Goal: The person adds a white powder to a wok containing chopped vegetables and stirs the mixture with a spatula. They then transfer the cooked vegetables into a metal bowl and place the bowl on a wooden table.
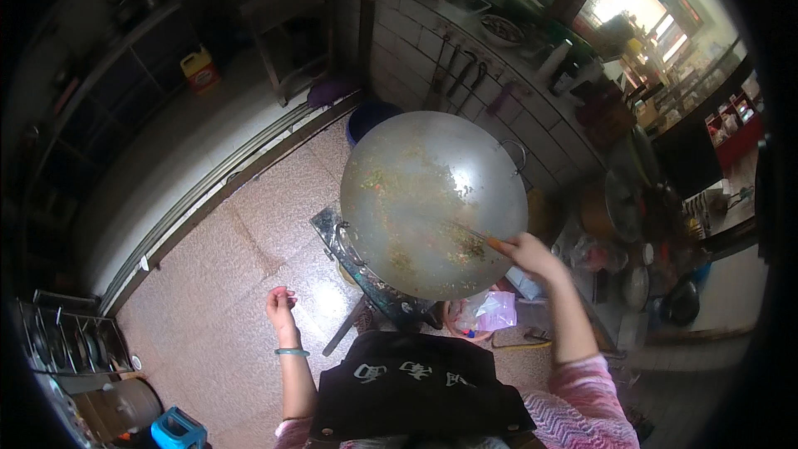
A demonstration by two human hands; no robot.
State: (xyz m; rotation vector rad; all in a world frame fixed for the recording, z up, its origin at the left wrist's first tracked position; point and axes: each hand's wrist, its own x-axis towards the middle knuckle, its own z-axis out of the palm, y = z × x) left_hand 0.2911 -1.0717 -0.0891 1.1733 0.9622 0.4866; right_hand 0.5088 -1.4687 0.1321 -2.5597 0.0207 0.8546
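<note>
My right hand point(530, 257) grips the orange-brown handle of a metal spatula or ladle point(469, 232). Its working end reaches into a large metal wok point(430, 131) and is blurred by steam, so the exact tool is unclear. Chopped green and red food point(464, 248) lies in patches across the wok's inner surface, thickest near the tool. Clear of the wok, my left hand point(281, 307) hangs over the floor with fingers loosely curled and nothing visible in it. Ring handles point(349, 243) stick out on both sides of the wok, which rests on a dark stove stand point(368, 287).
A pink bin point(464, 324) with wrappers stands below the wok's near right edge. Behind the wok is a blue bucket point(368, 121). Utensils point(462, 72) hang on the tiled wall. A blue stool point(179, 429) and dish rack point(72, 340) are lower left; a crowded counter point(623, 299) lies right.
</note>
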